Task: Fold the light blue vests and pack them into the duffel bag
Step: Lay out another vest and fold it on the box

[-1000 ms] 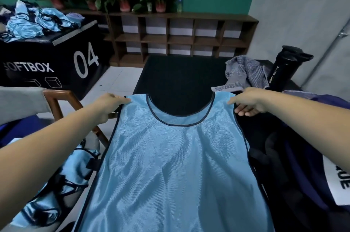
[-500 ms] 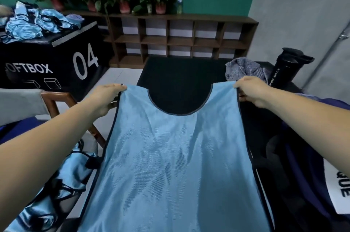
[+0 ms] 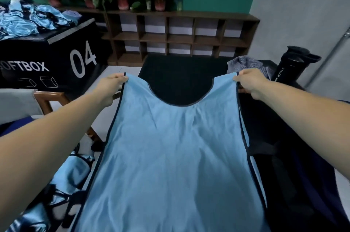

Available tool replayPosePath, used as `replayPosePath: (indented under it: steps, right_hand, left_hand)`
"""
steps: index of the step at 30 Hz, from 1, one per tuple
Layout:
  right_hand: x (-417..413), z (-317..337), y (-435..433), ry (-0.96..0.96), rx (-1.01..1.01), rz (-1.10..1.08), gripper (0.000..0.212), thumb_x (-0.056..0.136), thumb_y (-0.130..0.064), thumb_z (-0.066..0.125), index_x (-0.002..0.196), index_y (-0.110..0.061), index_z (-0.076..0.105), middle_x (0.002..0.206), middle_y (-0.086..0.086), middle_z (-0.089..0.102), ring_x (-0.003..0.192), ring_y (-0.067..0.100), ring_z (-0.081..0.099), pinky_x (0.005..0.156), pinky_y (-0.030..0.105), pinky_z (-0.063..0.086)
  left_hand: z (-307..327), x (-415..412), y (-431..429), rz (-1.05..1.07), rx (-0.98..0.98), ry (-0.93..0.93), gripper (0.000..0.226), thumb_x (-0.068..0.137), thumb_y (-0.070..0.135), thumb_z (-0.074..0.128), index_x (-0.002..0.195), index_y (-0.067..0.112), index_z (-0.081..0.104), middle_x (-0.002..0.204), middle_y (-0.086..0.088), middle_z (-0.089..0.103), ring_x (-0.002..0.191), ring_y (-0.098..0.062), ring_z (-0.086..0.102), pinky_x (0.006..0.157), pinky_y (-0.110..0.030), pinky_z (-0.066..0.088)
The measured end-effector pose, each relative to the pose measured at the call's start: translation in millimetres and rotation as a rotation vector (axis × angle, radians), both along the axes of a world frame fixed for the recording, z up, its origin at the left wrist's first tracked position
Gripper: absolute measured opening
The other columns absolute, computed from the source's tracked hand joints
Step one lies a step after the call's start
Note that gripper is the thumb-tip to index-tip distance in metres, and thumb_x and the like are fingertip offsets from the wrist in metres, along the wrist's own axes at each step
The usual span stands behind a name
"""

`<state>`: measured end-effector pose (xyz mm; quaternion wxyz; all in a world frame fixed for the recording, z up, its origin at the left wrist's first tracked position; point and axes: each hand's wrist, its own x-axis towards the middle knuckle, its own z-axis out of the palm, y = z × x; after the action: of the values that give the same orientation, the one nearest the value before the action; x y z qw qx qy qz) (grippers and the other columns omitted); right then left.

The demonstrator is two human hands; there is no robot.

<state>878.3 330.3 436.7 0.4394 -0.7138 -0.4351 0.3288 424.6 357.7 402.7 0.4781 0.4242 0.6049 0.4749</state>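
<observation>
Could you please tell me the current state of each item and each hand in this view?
Vest: unfolded, spread out, held by both shoulders.
Left hand: pinches the vest's left shoulder.
Right hand: pinches the vest's right shoulder.
Far pile of vests: crumpled, unfolded.
Near heap of vests: crumpled, unfolded.
Black bottle: upright.
Striped cloth: bunched up.
Duffel bag: beside the vest; open or closed, cannot tell.

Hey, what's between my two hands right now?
Head view: the vest, its scooped neckline stretched from left hand to right hand, black mat showing through.
</observation>
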Motion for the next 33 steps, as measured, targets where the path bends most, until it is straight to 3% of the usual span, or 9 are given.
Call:
replayPosePath:
  steps: [5,9,14,18,22,24,27,30,33]
  right_hand:
    - [3,4,17,0.038,0.033,-0.061,0.017,0.093,-0.012,0.071,0.083,-0.022,0.061,0.088,0.014,0.068,0.076,0.028,0.065,0.069,0.040,0.054]
    - [-12,8,9,0.039,-0.110,-0.030,0.012,0.101,-0.006,0.065,0.102,-0.018,0.064,0.092,0.006,0.069,0.075,0.017,0.065,0.066,0.032,0.051]
    - [-17,12,11,-0.020,-0.099,-0.088,0.041,0.087,-0.010,0.074,0.125,-0.012,0.060,0.112,0.012,0.068,0.093,0.028,0.068,0.079,0.040,0.059]
    - [-40,27,-10,0.049,-0.048,-0.124,0.025,0.085,-0.006,0.070,0.106,-0.014,0.060,0.099,0.011,0.057,0.065,0.020,0.045,0.054,0.028,0.040]
    - [-28,3,5,0.131,-0.014,-0.126,0.085,0.051,-0.022,0.078,0.135,-0.011,0.063,0.127,0.013,0.067,0.088,0.025,0.056,0.057,0.031,0.043]
    - [-57,22,-44,0.228,-0.003,-0.111,0.070,0.062,-0.020,0.077,0.130,-0.011,0.063,0.115,0.012,0.066,0.084,0.021,0.056,0.054,0.028,0.040]
    - [-91,37,-109,0.327,-0.013,-0.052,0.026,0.088,-0.009,0.068,0.113,-0.015,0.065,0.091,0.004,0.056,0.079,0.018,0.050,0.061,0.026,0.038]
    - [-104,30,-163,0.334,0.019,0.035,0.015,0.092,-0.008,0.060,0.099,-0.021,0.060,0.077,-0.002,0.054,0.076,0.018,0.044,0.065,0.029,0.033]
    - [-109,12,-223,0.174,0.130,0.069,0.006,0.092,-0.011,0.068,0.096,-0.014,0.073,0.087,-0.002,0.066,0.078,0.014,0.055,0.063,0.026,0.042]
  left_hand:
    - [8,7,14,-0.131,-0.014,-0.009,0.039,0.105,0.026,0.066,0.140,0.043,0.062,0.134,0.006,0.071,0.107,-0.015,0.067,0.091,-0.033,0.054]
    - [1,11,14,-0.167,-0.060,0.021,0.057,0.105,0.024,0.065,0.156,0.042,0.047,0.137,0.009,0.066,0.121,-0.018,0.064,0.095,-0.035,0.055]
    - [-6,10,-6,-0.148,-0.006,0.209,0.043,0.098,0.025,0.077,0.139,0.032,0.065,0.134,0.004,0.065,0.128,-0.018,0.058,0.101,-0.036,0.046]
    - [-1,15,-41,-0.165,0.102,0.303,0.036,0.096,0.024,0.079,0.130,0.025,0.068,0.134,0.002,0.064,0.118,-0.013,0.061,0.088,-0.022,0.044]
    - [9,27,-90,-0.198,0.230,0.440,0.028,0.096,0.023,0.078,0.123,0.026,0.070,0.128,0.000,0.067,0.112,-0.019,0.067,0.088,-0.028,0.054]
    - [16,38,-122,-0.236,0.268,0.485,0.023,0.095,0.027,0.078,0.117,0.030,0.071,0.123,0.004,0.067,0.109,-0.017,0.066,0.085,-0.035,0.054]
    - [25,60,-179,-0.332,0.356,0.555,0.018,0.095,0.030,0.079,0.110,0.034,0.072,0.121,0.016,0.068,0.113,-0.006,0.063,0.088,-0.027,0.050]
    - [24,80,-241,-0.473,0.409,0.637,0.019,0.092,0.033,0.081,0.108,0.039,0.072,0.116,0.017,0.068,0.109,-0.001,0.062,0.090,-0.018,0.046]
    - [15,92,-299,-0.596,0.449,0.705,0.023,0.090,0.031,0.083,0.109,0.039,0.073,0.110,0.016,0.067,0.106,0.000,0.061,0.084,-0.009,0.040]
